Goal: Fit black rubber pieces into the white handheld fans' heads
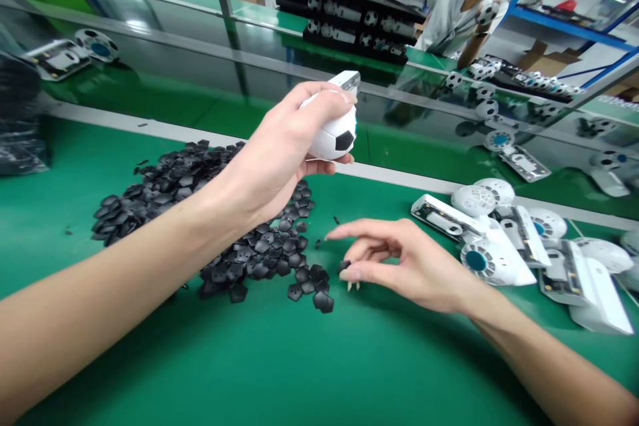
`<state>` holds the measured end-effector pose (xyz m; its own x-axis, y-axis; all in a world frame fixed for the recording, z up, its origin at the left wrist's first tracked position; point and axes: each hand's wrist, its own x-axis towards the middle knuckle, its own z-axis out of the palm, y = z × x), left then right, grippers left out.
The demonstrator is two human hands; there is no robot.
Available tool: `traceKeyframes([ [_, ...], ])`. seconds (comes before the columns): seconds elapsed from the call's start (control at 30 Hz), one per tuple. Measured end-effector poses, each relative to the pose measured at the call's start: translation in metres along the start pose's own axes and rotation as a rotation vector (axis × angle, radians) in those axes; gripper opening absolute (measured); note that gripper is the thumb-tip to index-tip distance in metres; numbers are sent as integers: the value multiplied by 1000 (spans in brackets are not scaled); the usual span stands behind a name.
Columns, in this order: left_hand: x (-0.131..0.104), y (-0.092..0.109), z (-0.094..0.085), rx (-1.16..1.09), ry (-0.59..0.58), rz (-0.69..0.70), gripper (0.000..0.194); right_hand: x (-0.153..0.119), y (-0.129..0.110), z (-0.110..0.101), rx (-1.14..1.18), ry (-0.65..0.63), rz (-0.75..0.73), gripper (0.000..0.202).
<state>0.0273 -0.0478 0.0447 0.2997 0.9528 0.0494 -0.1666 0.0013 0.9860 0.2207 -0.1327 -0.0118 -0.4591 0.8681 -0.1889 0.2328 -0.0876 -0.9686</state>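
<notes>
My left hand [294, 126] is wrapped round a white football-shaped casing [329, 136] above the bench. One black pentagon shows on the ball's side, and a flat white part [350, 80] sticks out beyond my fingers. Lower down, my right hand [399, 259] pinches a small black pentagon piece [344, 265] between thumb and fingers, the index finger stretched out to the left. Beside it spreads a large heap of black pentagon pieces [269, 249], partly hidden behind my left forearm. A few loose pieces [323, 301] lie at the heap's near edge.
Several white ball-shaped units with flat bases [494, 246] lie at the right of the green bench [279, 366]. Behind its pale rail runs a dark green belt [200, 93] carrying more units [524, 163]. A black bag [20, 113] stands left. Across the belt is a co-worker [449, 6] by stacked black trays [349, 13].
</notes>
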Motion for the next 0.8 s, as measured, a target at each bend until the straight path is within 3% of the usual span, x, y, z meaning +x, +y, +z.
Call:
traceKeyframes([
  [0.13, -1, 1, -2, -6, 1, -9, 21, 7, -18, -5, 89, 86, -128, 1],
  [0.3, 0, -2, -4, -25, 21, -4, 18, 20, -35, -9, 158, 222, -222, 15],
  [0.47, 5, -11, -5, -32, 57, -20, 22, 26, -33, -12, 126, 352, -340, 18],
  [0.67, 7, -17, -5, -25, 60, -41, 28, 22, -28, -16, -6, 424, -438, 10],
  [0.8, 8, -19, -6, -15, 79, -43, 27, 20, -29, -19, -188, 474, -476, 16],
])
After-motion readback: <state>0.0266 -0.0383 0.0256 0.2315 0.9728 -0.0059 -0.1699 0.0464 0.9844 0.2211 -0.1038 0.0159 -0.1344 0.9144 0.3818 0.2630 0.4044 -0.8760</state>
